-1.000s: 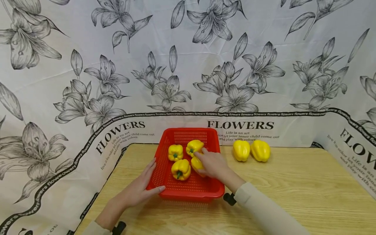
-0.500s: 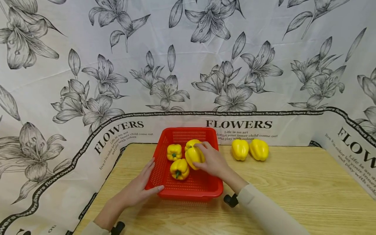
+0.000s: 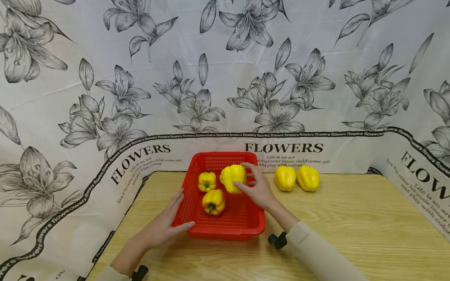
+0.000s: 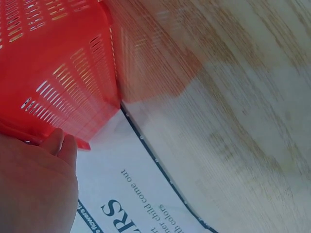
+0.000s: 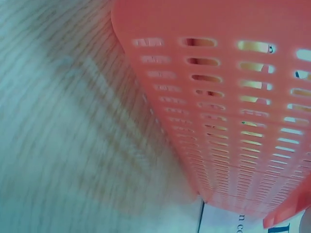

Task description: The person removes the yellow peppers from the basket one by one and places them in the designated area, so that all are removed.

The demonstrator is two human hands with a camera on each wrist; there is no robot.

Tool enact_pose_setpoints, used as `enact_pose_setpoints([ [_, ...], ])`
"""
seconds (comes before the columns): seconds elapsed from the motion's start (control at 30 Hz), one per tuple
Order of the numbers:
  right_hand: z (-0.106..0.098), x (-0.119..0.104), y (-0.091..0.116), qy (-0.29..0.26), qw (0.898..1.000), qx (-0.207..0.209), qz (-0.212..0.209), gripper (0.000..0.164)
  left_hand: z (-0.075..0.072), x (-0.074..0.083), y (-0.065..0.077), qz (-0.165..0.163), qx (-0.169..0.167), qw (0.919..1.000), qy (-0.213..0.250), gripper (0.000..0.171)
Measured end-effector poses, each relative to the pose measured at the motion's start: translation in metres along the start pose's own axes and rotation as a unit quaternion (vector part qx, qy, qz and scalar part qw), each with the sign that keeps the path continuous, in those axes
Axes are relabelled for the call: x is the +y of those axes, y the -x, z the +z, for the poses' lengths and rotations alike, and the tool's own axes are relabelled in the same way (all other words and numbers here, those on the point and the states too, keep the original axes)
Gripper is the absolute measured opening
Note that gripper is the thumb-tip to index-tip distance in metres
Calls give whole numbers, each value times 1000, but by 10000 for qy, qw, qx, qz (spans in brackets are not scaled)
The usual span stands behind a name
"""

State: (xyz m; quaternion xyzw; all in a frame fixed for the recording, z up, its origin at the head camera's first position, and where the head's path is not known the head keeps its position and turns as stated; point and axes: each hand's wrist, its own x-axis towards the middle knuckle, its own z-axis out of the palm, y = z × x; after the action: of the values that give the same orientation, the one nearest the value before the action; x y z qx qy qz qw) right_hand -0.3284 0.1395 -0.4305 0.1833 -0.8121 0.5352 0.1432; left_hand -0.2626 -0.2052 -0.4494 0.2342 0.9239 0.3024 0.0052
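Note:
Near the back right of a red perforated plastic basket [image 3: 225, 234], my right hand [image 3: 259, 190] holds a yellow bell pepper [image 3: 236, 177] between thumb and fingers, raised off the basket floor. It partly covers another yellow pepper behind it. Two more peppers lie inside: a rear left one [image 3: 206, 182] and a front one [image 3: 213, 203] with a green stem. My left hand [image 3: 162, 224] rests along the basket's left rim, fingers straight, thumb by the front corner. In the left wrist view, fingers of that hand [image 4: 36, 187] touch the rim. The right wrist view shows mostly basket wall [image 5: 218, 24].
Two yellow bell peppers, one [image 3: 285, 178] beside the other [image 3: 308, 178], lie on the wooden table [image 3: 344, 218] right of the basket. A white flower-printed cloth [image 3: 197, 117] hangs behind the table and along its sides.
My right hand has picked up the bell pepper from the basket's right side, raised it and turned it toward the back. The left hand stays at the rim. The view shifts slightly.

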Motion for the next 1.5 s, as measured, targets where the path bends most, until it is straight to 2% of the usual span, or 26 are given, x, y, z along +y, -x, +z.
enact_pose_setpoints([
  [0.13, -3, -1, 0, -651, 9975, 38, 270, 61, -1, -2, 1, 0, 14, 10000, 34, 100],
  [0.3, -10, -1, -2, -1367, 9886, -3, 635, 57, -2, -3, 1, -16, 24, 10000, 10, 100],
  [0.53, -18, 2, -6, -1633, 9817, 28, 979, 59, -3, -5, 0, 11, 27, 10000, -32, 100],
  [0.77, -34, 1, -6, -2016, 9711, -21, 1280, 62, -2, -4, -2, 50, 30, 10000, -35, 100],
  [1.13, -69, 16, 7, -1953, 9721, -7, 1297, 68, 0, -3, -1, -31, -43, 10000, -20, 100],
  [1.5, -112, 21, 28, -877, 9865, -161, 1376, 72, -2, 0, -1, -25, -53, 10000, -10, 100],
])
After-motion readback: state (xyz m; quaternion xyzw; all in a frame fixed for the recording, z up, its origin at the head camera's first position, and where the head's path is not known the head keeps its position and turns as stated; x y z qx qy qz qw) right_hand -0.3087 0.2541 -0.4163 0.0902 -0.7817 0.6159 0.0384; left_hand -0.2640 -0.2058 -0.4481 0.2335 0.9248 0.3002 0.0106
